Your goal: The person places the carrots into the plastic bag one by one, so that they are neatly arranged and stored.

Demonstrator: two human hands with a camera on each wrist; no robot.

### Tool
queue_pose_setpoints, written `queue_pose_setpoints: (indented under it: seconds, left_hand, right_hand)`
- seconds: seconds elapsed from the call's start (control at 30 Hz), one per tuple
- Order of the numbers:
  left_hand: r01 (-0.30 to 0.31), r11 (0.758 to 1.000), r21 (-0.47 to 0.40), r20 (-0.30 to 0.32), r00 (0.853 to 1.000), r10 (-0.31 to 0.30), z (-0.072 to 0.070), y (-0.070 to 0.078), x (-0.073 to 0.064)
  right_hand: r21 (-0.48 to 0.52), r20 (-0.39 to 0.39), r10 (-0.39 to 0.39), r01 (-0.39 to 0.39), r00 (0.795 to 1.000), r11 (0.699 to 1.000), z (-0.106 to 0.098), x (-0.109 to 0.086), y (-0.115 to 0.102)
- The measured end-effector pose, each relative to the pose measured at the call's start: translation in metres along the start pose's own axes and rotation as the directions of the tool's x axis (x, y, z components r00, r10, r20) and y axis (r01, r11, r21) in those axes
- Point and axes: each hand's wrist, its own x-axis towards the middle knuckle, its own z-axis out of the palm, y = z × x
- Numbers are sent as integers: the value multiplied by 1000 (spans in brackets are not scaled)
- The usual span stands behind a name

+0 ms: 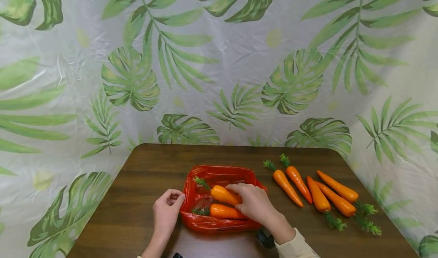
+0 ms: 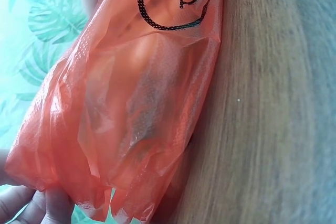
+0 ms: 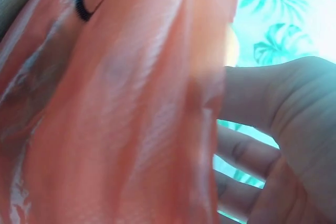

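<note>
A red plastic bag (image 1: 219,225) lies on the table with its mouth spread wide. Inside it are two orange toy carrots with green tops: an upper carrot (image 1: 222,193) and a lower carrot (image 1: 224,211). My left hand (image 1: 165,210) pinches the bag's left rim; in the left wrist view its fingers (image 2: 55,203) hold the bag's edge. Reaching in from the right, my right hand (image 1: 254,204) grips the upper carrot near its narrow end, which is hidden under the hand. The right wrist view has the bag wall (image 3: 121,129) covering the fingertips.
To the right of the bag, several loose carrots (image 1: 319,195) lie on the brown wooden table (image 1: 147,166), some with tops pointing away and others with tops toward the near right. Behind the table hangs a leaf-patterned sheet (image 1: 239,60). A dark object (image 1: 265,238) shows beneath the right wrist.
</note>
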Motion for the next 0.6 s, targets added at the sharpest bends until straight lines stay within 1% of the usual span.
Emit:
queue_pose_setpoints:
  seconds: [0.23,0.6]
  left_hand:
    - [-19,1000,-12,-20,1000,19,0,0,0]
    - [-12,1000,-28,-34,999,11,0,2,-1]
  right_hand:
    - [-27,35,-16,17,999,999,4,1,3]
    - [-59,64,-13,17,998,998,6,1,8]
